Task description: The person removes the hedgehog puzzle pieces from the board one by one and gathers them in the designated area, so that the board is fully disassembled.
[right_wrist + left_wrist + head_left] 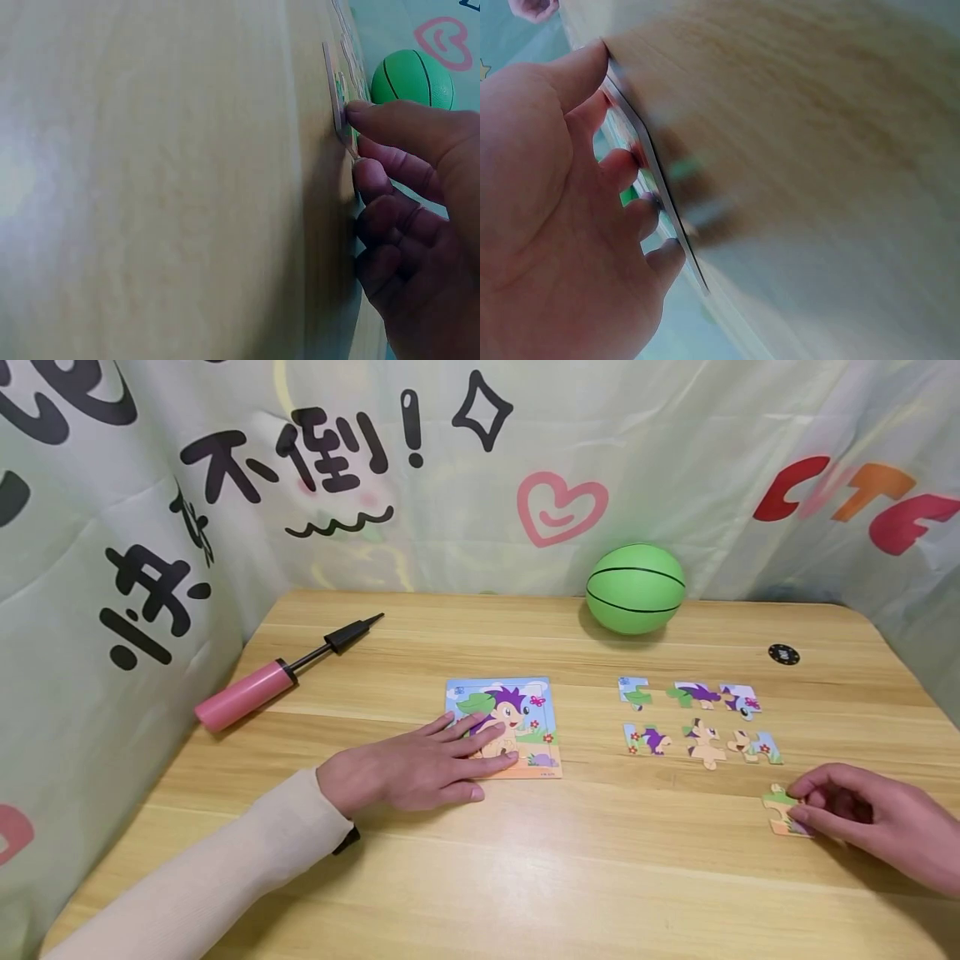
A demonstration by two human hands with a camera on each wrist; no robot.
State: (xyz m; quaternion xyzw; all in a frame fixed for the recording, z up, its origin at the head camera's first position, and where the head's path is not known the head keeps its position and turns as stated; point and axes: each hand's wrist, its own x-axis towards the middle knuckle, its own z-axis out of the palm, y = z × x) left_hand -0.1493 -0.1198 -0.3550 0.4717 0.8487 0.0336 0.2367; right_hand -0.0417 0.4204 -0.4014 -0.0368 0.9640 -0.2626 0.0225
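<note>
My left hand (420, 768) lies with fingers spread over a square puzzle board (553, 727) showing a purple-haired hedgehog under a green leaf. In the left wrist view the fingertips (619, 169) press on top of the board's thin edge (660, 176). At the right, my right hand (881, 818) pinches a puzzle piece (778, 814) by its right side, between thumb and forefinger. The piece is green, tan and orange, with a bit of purple. Its right part is hidden by the fingers. The right wrist view shows this piece (335, 94) low over the wooden table.
Several loose puzzle pieces (705, 747) lie in two rows between the hands. Behind them sit a green ball (636, 589) and a black round chip (783, 654). A pink hand pump (247, 696) lies at the left. A printed curtain (450, 543) encloses the table (510, 885).
</note>
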